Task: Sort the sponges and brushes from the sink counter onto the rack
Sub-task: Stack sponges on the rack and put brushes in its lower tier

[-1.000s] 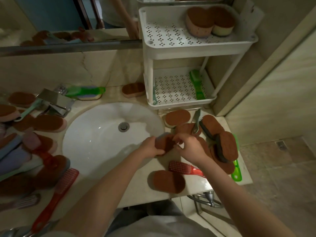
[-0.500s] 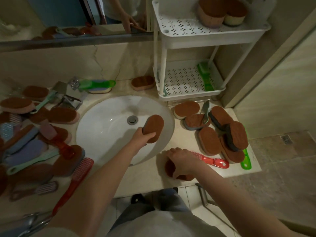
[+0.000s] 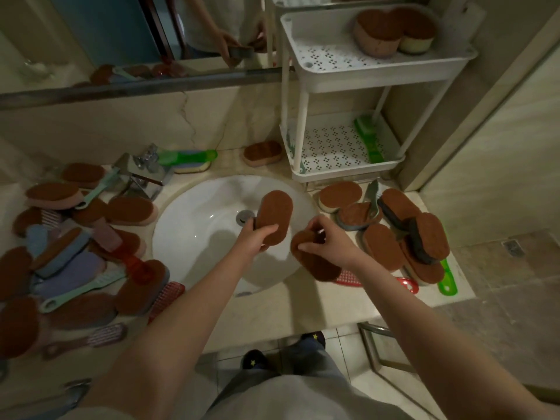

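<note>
While the left hand [image 3: 256,239] grips a brown sponge [image 3: 275,216] upright over the sink [image 3: 197,225], the right hand [image 3: 331,245] has its fingers [image 3: 306,247] pinching a second sponge [image 3: 316,263], seemingly lifted clear of the bench [image 3: 288,310]. Rack [image 3: 375,77], top tier: two sponges [image 3: 394,31].

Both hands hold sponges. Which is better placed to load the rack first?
Probably right. The right hand, gripping a dark brown oval sponge, sits nearer the white perforated plastic rack; the left hand, holding another brown sponge over the white basin, would cross it.
</note>
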A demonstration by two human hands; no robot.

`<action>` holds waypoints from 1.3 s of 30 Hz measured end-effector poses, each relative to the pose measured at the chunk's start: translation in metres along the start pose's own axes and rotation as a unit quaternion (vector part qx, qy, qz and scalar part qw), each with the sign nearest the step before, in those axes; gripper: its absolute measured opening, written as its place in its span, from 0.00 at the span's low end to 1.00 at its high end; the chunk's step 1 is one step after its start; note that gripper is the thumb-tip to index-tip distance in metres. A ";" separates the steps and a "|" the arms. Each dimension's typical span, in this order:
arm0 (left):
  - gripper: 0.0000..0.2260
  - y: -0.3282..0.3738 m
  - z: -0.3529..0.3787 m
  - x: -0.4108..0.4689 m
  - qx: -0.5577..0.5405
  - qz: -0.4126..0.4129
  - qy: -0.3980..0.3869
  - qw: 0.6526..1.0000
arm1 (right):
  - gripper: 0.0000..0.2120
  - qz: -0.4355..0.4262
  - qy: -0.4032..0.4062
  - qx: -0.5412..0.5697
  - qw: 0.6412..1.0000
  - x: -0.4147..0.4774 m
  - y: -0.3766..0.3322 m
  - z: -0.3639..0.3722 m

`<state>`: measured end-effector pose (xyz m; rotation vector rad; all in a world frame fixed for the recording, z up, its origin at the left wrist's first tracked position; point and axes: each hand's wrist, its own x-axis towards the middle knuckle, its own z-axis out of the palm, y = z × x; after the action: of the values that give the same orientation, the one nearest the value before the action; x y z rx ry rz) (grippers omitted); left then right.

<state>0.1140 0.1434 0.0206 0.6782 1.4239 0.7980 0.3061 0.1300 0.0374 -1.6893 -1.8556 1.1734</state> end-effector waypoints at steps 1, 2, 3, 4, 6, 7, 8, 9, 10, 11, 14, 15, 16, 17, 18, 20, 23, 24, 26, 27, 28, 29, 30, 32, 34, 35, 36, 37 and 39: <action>0.18 0.007 -0.001 -0.001 -0.013 0.012 0.003 1.000 | 0.17 0.003 0.031 0.043 0.999 0.004 -0.010 -0.007; 0.18 0.015 -0.001 -0.002 -0.026 0.023 0.005 0.999 | 0.16 0.007 0.052 0.088 0.995 0.008 -0.020 -0.014; 0.18 0.023 -0.002 -0.003 -0.043 0.034 0.005 0.998 | 0.15 0.009 0.068 0.125 0.990 0.012 -0.031 -0.022; 0.17 0.033 -0.002 -0.006 -0.059 0.045 0.004 0.997 | 0.14 0.011 0.081 0.155 0.984 0.015 -0.041 -0.029; 0.18 0.053 0.000 -0.010 -0.081 0.073 -0.002 0.994 | 0.14 -0.002 0.116 0.201 0.973 0.021 -0.059 -0.044; 0.19 0.064 0.001 -0.012 -0.091 0.092 -0.003 0.992 | 0.14 -0.022 0.139 0.217 0.966 0.024 -0.068 -0.052; 0.19 0.076 0.003 -0.015 -0.103 0.112 -0.003 0.988 | 0.13 -0.046 0.165 0.223 0.960 0.026 -0.077 -0.060; 0.19 0.088 0.005 -0.018 -0.117 0.132 -0.001 0.984 | 0.12 -0.070 0.189 0.222 0.954 0.028 -0.087 -0.069; 0.19 0.102 0.009 -0.019 -0.128 0.153 0.004 0.980 | 0.12 -0.093 0.212 0.223 0.947 0.030 -0.097 -0.078; 0.17 0.117 0.012 -0.021 -0.140 0.171 0.011 0.975 | 0.11 -0.112 0.231 0.232 0.938 0.032 -0.108 -0.089; 0.11 0.164 0.026 -0.026 -0.158 0.214 0.019 0.964 | 0.12 -0.139 0.267 0.280 0.912 0.041 -0.138 -0.120; 0.09 0.180 0.031 -0.027 -0.159 0.223 0.013 0.962 | 0.12 -0.143 0.274 0.291 0.905 0.045 -0.148 -0.130; 0.08 0.195 0.036 -0.027 -0.156 0.232 0.009 0.960 | 0.13 -0.149 0.283 0.294 0.901 0.051 -0.156 -0.139; 0.08 0.209 0.040 -0.026 -0.152 0.242 0.009 0.958 | 0.13 -0.155 0.291 0.294 0.897 0.057 -0.163 -0.148; 0.09 0.222 0.045 -0.025 -0.141 0.251 0.012 0.958 | 0.14 -0.156 0.296 0.298 0.894 0.064 -0.170 -0.158; 0.11 0.246 0.054 -0.022 -0.122 0.262 0.020 0.957 | 0.15 -0.147 0.309 0.307 0.888 0.080 -0.182 -0.176; 0.15 0.273 0.063 -0.013 -0.094 0.270 0.034 0.958 | 0.09 -0.122 0.340 0.307 0.880 0.111 -0.191 -0.201; 0.16 0.279 0.064 -0.009 -0.079 0.270 0.042 0.959 | 0.08 -0.110 0.350 0.301 0.880 0.124 -0.192 -0.207; 0.17 0.288 0.067 0.002 -0.046 0.270 0.060 0.960 | 0.08 -0.079 0.345 0.278 0.893 0.147 -0.194 -0.218; 0.17 0.291 0.067 0.006 -0.034 0.268 0.068 0.960 | 0.09 -0.059 0.332 0.255 0.906 0.159 -0.193 -0.222; 0.18 0.294 0.068 0.011 -0.024 0.264 0.076 0.961 | 0.11 -0.039 0.314 0.224 0.922 0.169 -0.193 -0.225; 0.20 0.297 0.068 0.014 -0.015 0.257 0.081 0.963 | 0.14 -0.022 0.294 0.186 0.937 0.178 -0.191 -0.227; 0.21 0.300 0.069 0.017 -0.008 0.252 0.083 0.964 | 0.16 -0.012 0.276 0.141 0.951 0.185 -0.189 -0.227; 0.22 0.303 0.070 0.023 -0.002 0.247 0.083 0.966 | 0.16 -0.018 0.262 0.031 0.965 0.194 -0.184 -0.225; 0.23 0.304 0.070 0.029 -0.001 0.243 0.080 0.967 | 0.15 -0.066 0.279 -0.095 0.953 0.198 -0.179 -0.221; 0.24 0.304 0.070 0.031 0.001 0.243 0.080 0.967 | 0.16 -0.095 0.290 -0.154 0.940 0.199 -0.178 -0.220; 0.24 0.304 0.070 0.033 0.004 0.245 0.081 0.966 | 0.16 -0.121 0.299 -0.196 0.926 0.197 -0.178 -0.220; 0.24 0.304 0.070 0.034 0.008 0.247 0.083 0.965 | 0.15 -0.141 0.306 -0.217 0.916 0.195 -0.178 -0.220; 0.26 0.303 0.070 0.038 0.019 0.254 0.097 0.962 | 0.12 -0.178 0.299 -0.241 0.906 0.190 -0.176 -0.222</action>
<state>0.1612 0.3541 0.2481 1.0400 1.4605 1.2687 0.3187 0.3928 0.2540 -1.5840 -1.9924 0.0185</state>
